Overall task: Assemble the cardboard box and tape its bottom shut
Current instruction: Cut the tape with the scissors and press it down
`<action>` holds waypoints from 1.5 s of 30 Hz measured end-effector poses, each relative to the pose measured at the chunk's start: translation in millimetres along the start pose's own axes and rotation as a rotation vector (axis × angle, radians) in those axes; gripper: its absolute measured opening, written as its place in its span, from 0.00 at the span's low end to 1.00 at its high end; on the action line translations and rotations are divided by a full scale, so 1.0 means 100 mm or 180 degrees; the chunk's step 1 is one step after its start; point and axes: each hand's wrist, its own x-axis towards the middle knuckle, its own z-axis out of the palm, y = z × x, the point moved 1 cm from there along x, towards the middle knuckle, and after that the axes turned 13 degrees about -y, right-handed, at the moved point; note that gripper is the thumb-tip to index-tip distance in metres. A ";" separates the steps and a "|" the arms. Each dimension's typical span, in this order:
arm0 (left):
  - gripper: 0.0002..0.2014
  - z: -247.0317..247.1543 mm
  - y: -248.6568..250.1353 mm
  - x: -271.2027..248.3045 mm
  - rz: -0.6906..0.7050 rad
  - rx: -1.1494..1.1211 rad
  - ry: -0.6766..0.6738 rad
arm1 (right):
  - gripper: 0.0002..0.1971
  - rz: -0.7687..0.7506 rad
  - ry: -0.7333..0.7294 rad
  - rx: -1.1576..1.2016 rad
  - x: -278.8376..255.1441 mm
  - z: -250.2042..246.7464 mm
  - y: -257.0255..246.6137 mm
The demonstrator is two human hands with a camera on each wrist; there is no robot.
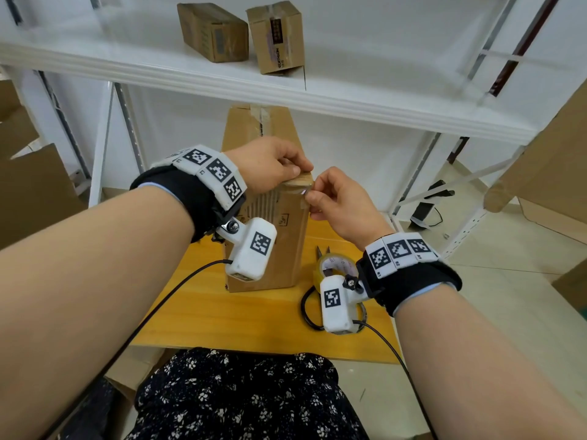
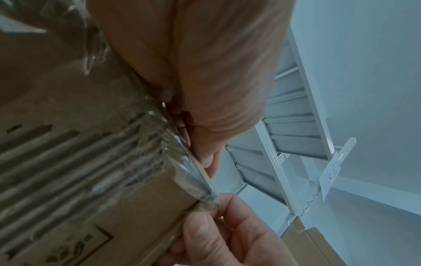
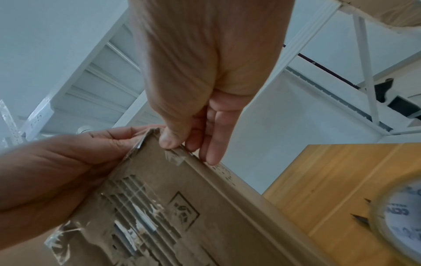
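A tall brown cardboard box (image 1: 279, 242) stands upright on the wooden table (image 1: 238, 312). My left hand (image 1: 270, 163) curls over the box's top end and grips it; the left wrist view shows wrinkled clear tape (image 2: 193, 171) running along that top edge. My right hand (image 1: 336, 201) pinches the box's top right corner, thumb (image 3: 168, 140) on the front face over a bit of tape (image 3: 174, 157), fingers behind the edge. The box's front (image 3: 182, 198) has torn patches and old tape scraps. The top face itself is hidden by my hands.
A roll of clear tape (image 1: 333, 265) lies on the table right of the box, with scissors (image 1: 323, 250) just behind it. A white shelf (image 1: 317, 100) hangs overhead with two small boxes (image 1: 241, 33). Another box (image 1: 257, 125) stands behind. Flat cardboard (image 1: 35, 192) leans at left.
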 end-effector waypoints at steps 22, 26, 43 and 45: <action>0.13 0.01 0.06 -0.07 -0.0019 -0.0065 -0.0054 | 0.10 0.0380 -0.0229 0.0161 -0.01 0.03 0.05; 0.15 0.01 0.06 -0.09 0.0005 -0.0127 -0.0053 | 0.09 0.0484 -0.0470 0.0244 -0.01 -0.06 -0.01; 0.20 0.11 0.01 -0.04 -0.0109 0.0094 0.0134 | 0.20 0.0413 -0.0146 0.0041 -0.02 0.05 0.01; 0.20 0.13 0.03 -0.04 -0.0164 0.0262 0.0218 | 0.18 0.0477 -0.0301 0.0088 -0.02 0.02 0.02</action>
